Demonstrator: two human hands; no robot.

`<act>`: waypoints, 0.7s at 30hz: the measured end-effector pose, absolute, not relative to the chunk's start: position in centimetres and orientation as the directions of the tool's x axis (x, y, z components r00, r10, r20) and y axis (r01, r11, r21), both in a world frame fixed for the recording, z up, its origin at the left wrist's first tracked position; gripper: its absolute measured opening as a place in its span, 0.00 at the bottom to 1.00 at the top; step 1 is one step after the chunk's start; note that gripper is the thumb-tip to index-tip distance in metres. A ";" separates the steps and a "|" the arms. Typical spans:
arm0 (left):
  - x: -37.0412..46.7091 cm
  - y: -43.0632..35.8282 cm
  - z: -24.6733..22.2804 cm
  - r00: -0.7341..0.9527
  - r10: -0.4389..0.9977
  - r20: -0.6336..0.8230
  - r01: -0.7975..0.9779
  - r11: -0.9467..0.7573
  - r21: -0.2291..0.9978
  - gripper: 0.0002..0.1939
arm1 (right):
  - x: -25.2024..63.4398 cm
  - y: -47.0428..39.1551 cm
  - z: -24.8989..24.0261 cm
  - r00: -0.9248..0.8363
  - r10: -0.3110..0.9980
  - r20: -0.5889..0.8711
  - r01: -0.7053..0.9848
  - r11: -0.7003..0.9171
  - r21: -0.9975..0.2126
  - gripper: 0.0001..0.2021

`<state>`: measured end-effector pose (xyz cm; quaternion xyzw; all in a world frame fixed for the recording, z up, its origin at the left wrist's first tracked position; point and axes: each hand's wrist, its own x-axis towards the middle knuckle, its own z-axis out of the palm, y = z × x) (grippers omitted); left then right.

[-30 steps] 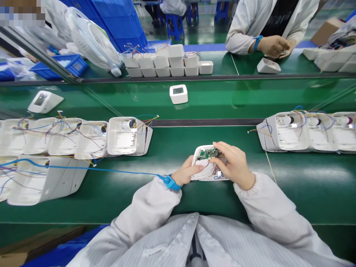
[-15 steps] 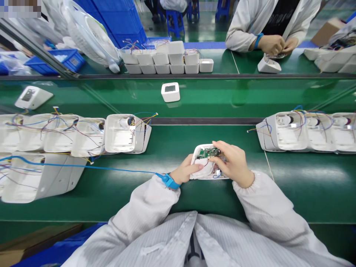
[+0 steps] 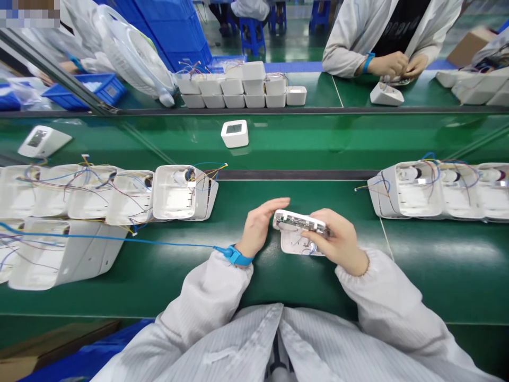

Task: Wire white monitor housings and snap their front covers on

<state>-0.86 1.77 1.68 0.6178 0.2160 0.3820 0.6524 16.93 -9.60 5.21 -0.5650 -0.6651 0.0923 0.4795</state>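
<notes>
My right hand (image 3: 339,239) grips the right side of a white plastic housing (image 3: 292,241), with the thumb on the near side. Along the housing's upper part runs a green and silver circuit board (image 3: 301,221), seen almost edge-on. Thin wires show in the white hollow below it. My left hand (image 3: 257,227) is just left of the housing, apart from it, its fingers stretched out and holding nothing. A blue wrist strap (image 3: 238,257) with a cord is on the left wrist. My right palm and fingers hide the housing's right end.
White shells with loose wires (image 3: 175,191) stand in rows at the left; more wired shells (image 3: 419,188) stand at the right. Beyond the dark rail, a white unit with a screen (image 3: 234,133) sits on the green belt. Across from me, a co-worker's hands (image 3: 397,66) handle a small part.
My left hand has let go of the housing and opened to its left. The right hand has tilted the housing, turning the board edge-on. The screened unit on the belt has shifted left.
</notes>
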 end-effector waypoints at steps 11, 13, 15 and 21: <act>-1.4 2.5 2.3 0.739 0.668 0.093 0.139 -0.286 0.948 0.36 | 16.7 -9.2 4.0 -0.273 0.746 0.607 0.843 0.490 -0.223 0.14; -1.3 2.0 2.5 0.819 0.567 0.093 0.154 -0.373 0.915 0.48 | 16.5 -9.1 3.8 -0.307 0.755 0.579 0.847 0.494 -0.196 0.11; -0.9 1.1 2.7 0.843 0.531 0.082 0.205 -0.459 0.864 0.60 | 16.4 -8.9 3.8 -0.339 0.758 0.557 0.840 0.511 -0.183 0.09; -0.3 0.3 2.3 0.811 0.579 0.080 0.275 -0.498 0.823 0.46 | 18.4 -8.7 5.0 -0.192 0.829 0.526 0.877 0.385 -0.286 0.14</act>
